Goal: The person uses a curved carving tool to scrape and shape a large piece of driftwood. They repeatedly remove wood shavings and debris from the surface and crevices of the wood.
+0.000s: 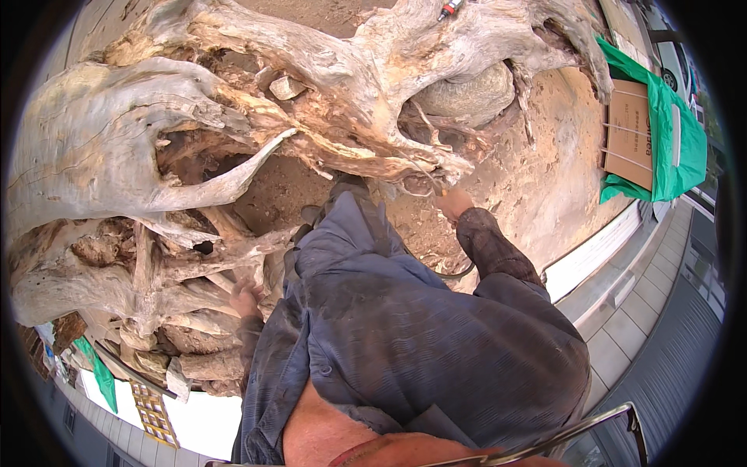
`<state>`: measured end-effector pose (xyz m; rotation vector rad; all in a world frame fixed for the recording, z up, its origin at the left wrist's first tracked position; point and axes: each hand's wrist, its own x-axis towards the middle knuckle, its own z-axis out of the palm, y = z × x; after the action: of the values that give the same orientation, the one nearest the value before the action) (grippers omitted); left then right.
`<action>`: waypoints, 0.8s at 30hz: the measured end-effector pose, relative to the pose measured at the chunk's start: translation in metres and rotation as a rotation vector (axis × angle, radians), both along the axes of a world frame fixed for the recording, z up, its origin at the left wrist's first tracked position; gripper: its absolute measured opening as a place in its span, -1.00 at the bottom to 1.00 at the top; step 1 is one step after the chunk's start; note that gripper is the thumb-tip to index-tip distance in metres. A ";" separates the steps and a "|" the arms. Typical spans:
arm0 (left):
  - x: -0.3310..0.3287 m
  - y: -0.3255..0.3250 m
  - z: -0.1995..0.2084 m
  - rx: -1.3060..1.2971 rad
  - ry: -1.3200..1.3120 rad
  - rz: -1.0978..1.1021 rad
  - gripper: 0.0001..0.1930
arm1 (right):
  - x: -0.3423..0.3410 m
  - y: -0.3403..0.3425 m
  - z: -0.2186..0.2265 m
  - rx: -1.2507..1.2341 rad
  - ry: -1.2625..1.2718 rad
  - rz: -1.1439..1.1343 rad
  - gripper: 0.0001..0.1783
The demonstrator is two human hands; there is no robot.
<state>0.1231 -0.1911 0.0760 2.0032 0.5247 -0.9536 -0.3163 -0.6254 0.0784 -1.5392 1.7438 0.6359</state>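
Note:
A large weathered mass of tree roots [109, 132] spreads over the left and far side, pale grey outside and orange-brown in its hollows. At the ragged end of one root, my right hand [454, 204] is closed round something slim, mostly hidden by the fingers; its kind does not show. My left hand [247, 296] lies against the lower roots beside my leg, its fingers stretched out and partly blurred. A rounded stone [469, 95] sits under a root arch, and a smaller angular stone [287, 87] is wedged among the roots.
A red and black hand tool [450, 9] lies on the far root. Right stands a cardboard box [629, 124] partly wrapped in green plastic [675, 152]. A dark cable [459, 274] curves beside my right forearm. Wooden lattice [154, 412] lies lower left, paving [622, 335] right.

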 end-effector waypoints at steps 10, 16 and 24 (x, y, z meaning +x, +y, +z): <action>-0.003 -0.009 0.005 0.046 0.017 -0.020 -0.68 | 0.043 -0.017 0.023 0.040 0.088 0.189 -0.40; -0.004 -0.009 0.008 0.040 0.033 0.005 -0.69 | 0.053 -0.016 0.013 0.028 0.106 0.256 -0.41; -0.009 0.005 0.002 0.073 0.050 0.017 -0.73 | 0.066 -0.020 0.009 0.054 0.020 0.273 -0.45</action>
<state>0.1142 -0.1863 0.0775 2.0407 0.6107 -0.9893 -0.2500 -0.6458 0.0870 -1.7538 1.5301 0.8283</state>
